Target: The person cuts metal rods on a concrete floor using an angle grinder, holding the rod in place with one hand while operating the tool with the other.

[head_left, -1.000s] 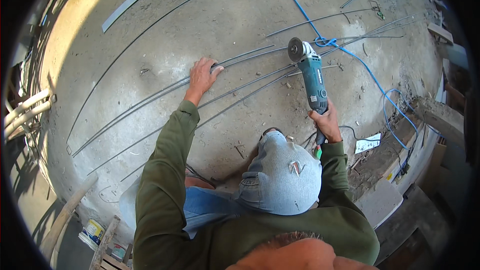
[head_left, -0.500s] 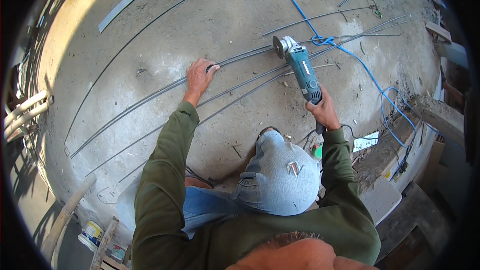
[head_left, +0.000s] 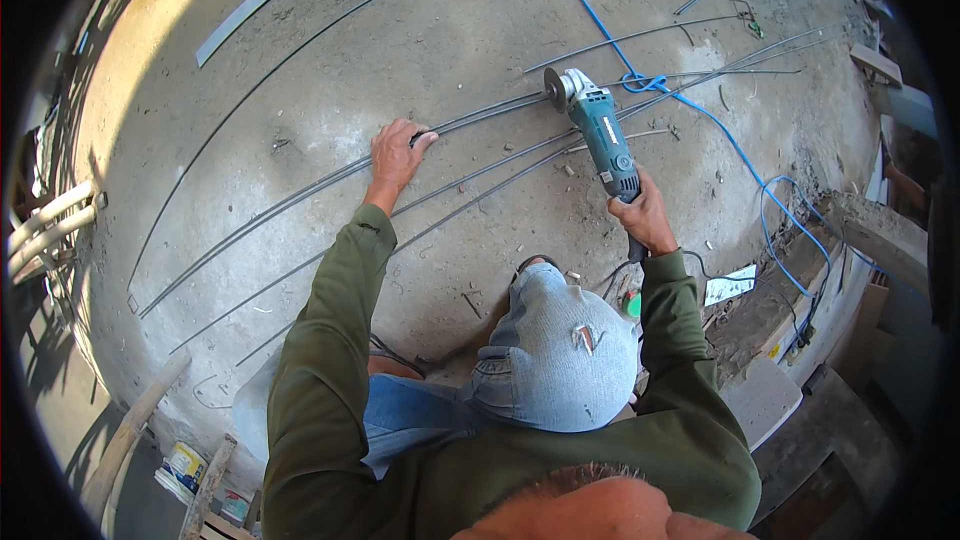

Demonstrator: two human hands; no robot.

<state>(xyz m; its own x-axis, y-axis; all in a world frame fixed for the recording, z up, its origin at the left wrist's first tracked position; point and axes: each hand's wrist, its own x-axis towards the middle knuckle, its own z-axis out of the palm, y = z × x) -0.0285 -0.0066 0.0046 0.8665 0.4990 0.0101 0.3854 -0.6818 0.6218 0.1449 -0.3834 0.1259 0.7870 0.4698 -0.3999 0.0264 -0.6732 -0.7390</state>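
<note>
Two thin metal rods [head_left: 490,112] run side by side beneath your left hand [head_left: 398,150], passing out to both sides of it along the concrete floor [head_left: 450,50]. Your fingers there are bent down over the rods, with the thumb set off toward your right; whether they close underneath, I cannot tell, since the palm hides it. Something small and dark shows by that thumb, too small to name.

Your right hand [head_left: 648,215] is wrapped firmly around the rear of a teal angle grinder [head_left: 608,135]. The tool reaches out from that grip, away from you and tilted to the left, so its disc [head_left: 554,89] stands to the right of your left hand, at the rods. Whether the disc touches them is not clear.

Nearer to you than the left grip, two more long rods [head_left: 485,172] slant across the floor, passing toward the grinder. Beyond that grip, and to its left, a single curved rod [head_left: 293,48] sweeps along, with a flat grey strip [head_left: 262,3] farther out.

Straight out from your right grip, past the grinder, a blue cord [head_left: 583,5] is looped in a knot. Just nearer you than that grip sits a green round thing [head_left: 632,306], beside your knee [head_left: 575,365]; a white sheet [head_left: 730,285] lies to its right.
</note>
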